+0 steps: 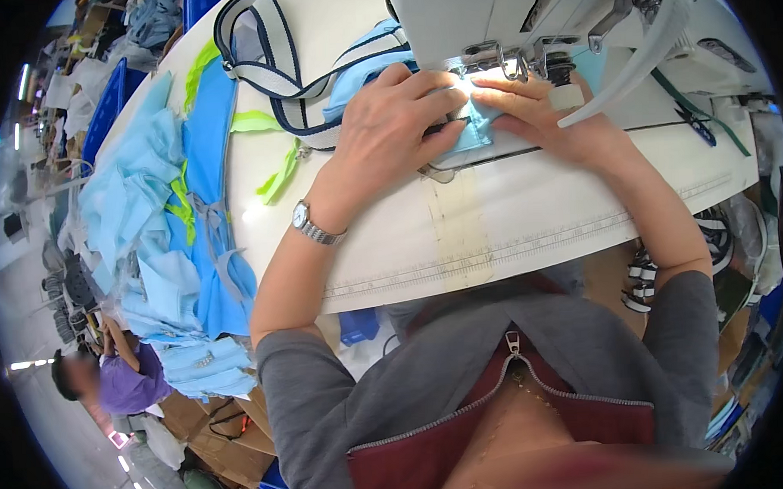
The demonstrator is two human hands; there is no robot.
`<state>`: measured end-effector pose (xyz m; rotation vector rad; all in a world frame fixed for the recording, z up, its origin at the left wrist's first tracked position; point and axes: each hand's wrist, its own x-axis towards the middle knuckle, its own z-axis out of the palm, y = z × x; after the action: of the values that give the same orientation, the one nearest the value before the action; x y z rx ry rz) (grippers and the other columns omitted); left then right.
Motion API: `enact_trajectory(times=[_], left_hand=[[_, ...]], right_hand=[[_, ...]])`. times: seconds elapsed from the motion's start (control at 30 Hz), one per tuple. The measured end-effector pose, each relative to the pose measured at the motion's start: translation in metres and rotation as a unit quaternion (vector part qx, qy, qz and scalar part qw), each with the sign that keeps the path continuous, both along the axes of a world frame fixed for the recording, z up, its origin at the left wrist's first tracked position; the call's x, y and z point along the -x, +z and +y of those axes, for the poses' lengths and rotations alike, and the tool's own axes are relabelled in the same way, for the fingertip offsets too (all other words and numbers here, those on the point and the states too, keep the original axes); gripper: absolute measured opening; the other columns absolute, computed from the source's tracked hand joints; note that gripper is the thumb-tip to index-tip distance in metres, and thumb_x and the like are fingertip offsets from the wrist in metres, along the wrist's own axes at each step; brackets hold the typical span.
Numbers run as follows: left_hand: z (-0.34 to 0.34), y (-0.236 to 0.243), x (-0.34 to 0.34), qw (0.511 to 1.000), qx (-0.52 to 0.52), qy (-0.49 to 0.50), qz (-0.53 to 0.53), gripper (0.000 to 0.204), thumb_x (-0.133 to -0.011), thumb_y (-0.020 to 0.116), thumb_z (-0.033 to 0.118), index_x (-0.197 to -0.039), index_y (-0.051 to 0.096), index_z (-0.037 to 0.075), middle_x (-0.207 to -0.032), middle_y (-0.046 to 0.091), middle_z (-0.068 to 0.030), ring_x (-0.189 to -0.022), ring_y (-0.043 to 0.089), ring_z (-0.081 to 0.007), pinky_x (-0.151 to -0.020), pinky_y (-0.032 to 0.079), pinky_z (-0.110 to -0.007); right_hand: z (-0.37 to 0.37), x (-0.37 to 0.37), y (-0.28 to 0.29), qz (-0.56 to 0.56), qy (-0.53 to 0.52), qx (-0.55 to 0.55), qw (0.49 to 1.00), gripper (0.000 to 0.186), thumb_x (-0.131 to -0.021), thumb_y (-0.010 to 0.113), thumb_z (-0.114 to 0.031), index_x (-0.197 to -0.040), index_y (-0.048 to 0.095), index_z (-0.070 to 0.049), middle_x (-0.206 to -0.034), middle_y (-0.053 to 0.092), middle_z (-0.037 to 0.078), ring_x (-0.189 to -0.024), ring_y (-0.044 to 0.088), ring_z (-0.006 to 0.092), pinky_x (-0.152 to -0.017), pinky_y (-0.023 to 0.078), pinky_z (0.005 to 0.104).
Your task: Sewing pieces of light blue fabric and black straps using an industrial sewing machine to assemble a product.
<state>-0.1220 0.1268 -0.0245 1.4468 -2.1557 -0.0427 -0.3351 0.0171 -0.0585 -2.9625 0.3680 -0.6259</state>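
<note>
A small light blue fabric piece (475, 131) lies under the lit needle area of a white sewing machine (453, 22). My left hand (393, 124) has its curled fingers and thumb on the fabric's left side, gripping it beside the needle. From the other side my right hand (549, 123) pinches the fabric, its fingertips near the presser foot. The needle and part of the seam are hidden by fingers and glare. Joined to blue cloth, a white webbing strap with dark edges (273, 72) loops left of my left hand.
Light blue cloth pieces (140, 193), a brighter blue length (212, 164) and lime green strips (277, 175) spread over the table's left side. Dark thread snips (696, 126) lie at right. A ruler strip (529, 244) follows the near edge. Another person (133, 374) sits far left.
</note>
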Motion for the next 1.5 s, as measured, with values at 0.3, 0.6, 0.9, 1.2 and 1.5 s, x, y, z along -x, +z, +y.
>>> enact_trajectory(times=[0.3, 0.6, 0.9, 1.2, 1.5], left_hand=[[0.002, 0.003, -0.001, 1.0, -0.015, 0.004, -0.019, 0.017, -0.076, 0.07, 0.019, -0.091, 0.067, 0.009, -0.101, 0.064, -0.0021, -0.083, 0.056, -0.0214, -0.071, 0.048, -0.033], [0.008, -0.002, -0.003, 0.995, 0.03, -0.09, -0.01, 0.022, -0.073, 0.074, 0.018, -0.094, 0.069, 0.012, -0.104, 0.063, -0.0038, -0.098, 0.061, -0.0214, -0.082, 0.048, -0.034], [0.012, 0.0, -0.004, 0.998, 0.008, -0.069, -0.008, 0.023, -0.072, 0.074, 0.013, -0.095, 0.072, 0.015, -0.104, 0.062, -0.0046, -0.09, 0.061, -0.0227, -0.078, 0.049, -0.033], [0.008, -0.002, -0.005, 0.997, 0.024, -0.065, -0.019, 0.028, -0.069, 0.074, 0.012, -0.096, 0.073, 0.016, -0.098, 0.062, -0.0043, -0.086, 0.06, -0.0222, -0.074, 0.05, -0.032], [0.001, 0.0, -0.01, 0.998, 0.006, -0.048, -0.045, 0.026, -0.069, 0.073, 0.01, -0.095, 0.071, 0.014, -0.106, 0.063, -0.007, -0.093, 0.062, -0.0223, -0.084, 0.047, -0.034]], right_hand=[[0.01, 0.004, 0.024, -0.007, -0.008, 0.022, 1.0, 0.024, -0.079, 0.07, -0.027, -0.099, 0.067, -0.015, -0.095, 0.067, 0.001, -0.087, 0.064, 0.0222, -0.103, 0.038, 0.0455], [0.018, 0.014, 0.02, 0.021, 0.029, 0.053, 0.998, 0.031, -0.084, 0.059, -0.015, -0.115, 0.063, -0.019, -0.111, 0.066, -0.001, -0.093, 0.064, 0.0138, -0.108, 0.033, 0.0441], [0.022, 0.017, 0.022, 0.072, 0.003, 0.094, 0.993, 0.037, -0.09, 0.047, -0.015, -0.125, 0.056, -0.023, -0.122, 0.062, 0.0, -0.107, 0.061, 0.0132, -0.111, 0.029, 0.0432], [0.016, 0.013, 0.024, 0.052, 0.002, 0.075, 0.996, 0.039, -0.087, 0.049, -0.013, -0.123, 0.057, -0.025, -0.112, 0.064, -0.001, -0.101, 0.062, 0.0146, -0.111, 0.031, 0.0418], [-0.001, 0.008, 0.019, 0.058, -0.008, 0.098, 0.993, 0.049, -0.081, 0.053, -0.006, -0.124, 0.058, -0.029, -0.079, 0.057, 0.004, -0.08, 0.061, 0.0196, -0.107, 0.037, 0.0411]])
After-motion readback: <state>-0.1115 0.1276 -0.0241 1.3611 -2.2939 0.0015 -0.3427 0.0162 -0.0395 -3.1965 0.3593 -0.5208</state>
